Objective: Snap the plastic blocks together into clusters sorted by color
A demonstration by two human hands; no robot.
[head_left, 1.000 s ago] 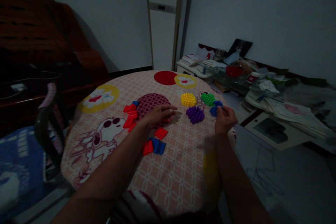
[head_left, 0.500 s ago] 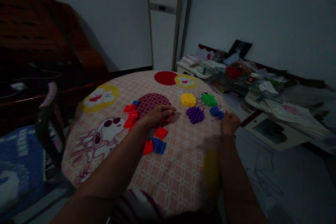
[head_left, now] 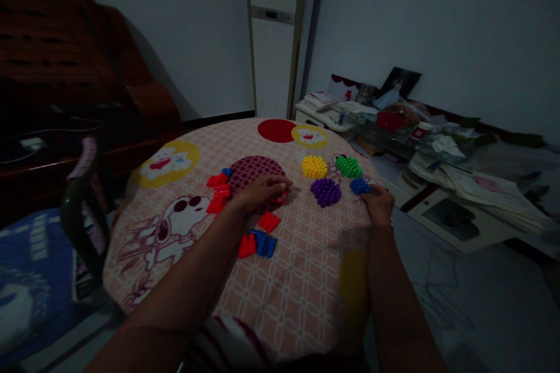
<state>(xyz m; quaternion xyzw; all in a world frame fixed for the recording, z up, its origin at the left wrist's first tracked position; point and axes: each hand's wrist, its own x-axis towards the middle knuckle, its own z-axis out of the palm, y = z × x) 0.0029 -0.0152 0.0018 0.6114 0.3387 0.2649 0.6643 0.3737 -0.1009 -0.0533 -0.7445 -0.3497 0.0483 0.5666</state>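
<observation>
My left hand [head_left: 265,191] lies over the near right part of a round maroon mat with dark square holes [head_left: 251,170]. Its fingers are stretched out to the right, and red pieces show partly beneath them. At the table's right side, my right hand [head_left: 380,205] is beside a small pile of blue beads [head_left: 360,186]. Its thumb and forefinger look apart at the pile's edge; whether they touch a bead is too dark to tell. Close by are piles of green beads [head_left: 349,166], purple beads [head_left: 326,192] and yellow beads [head_left: 314,167].
Red plastic pieces [head_left: 217,199] lie left of the mat, and blue plastic pieces [head_left: 263,243] nearer me. The patterned tablecloth [head_left: 297,291] covers a round table. A chair [head_left: 83,215] stands at left; a cluttered cabinet [head_left: 441,204] stands at right.
My right hand has shifted slightly left towards the blue beads, its fingers loosening from a more closed shape. The blue pile looks more compact. My left hand stays in place.
</observation>
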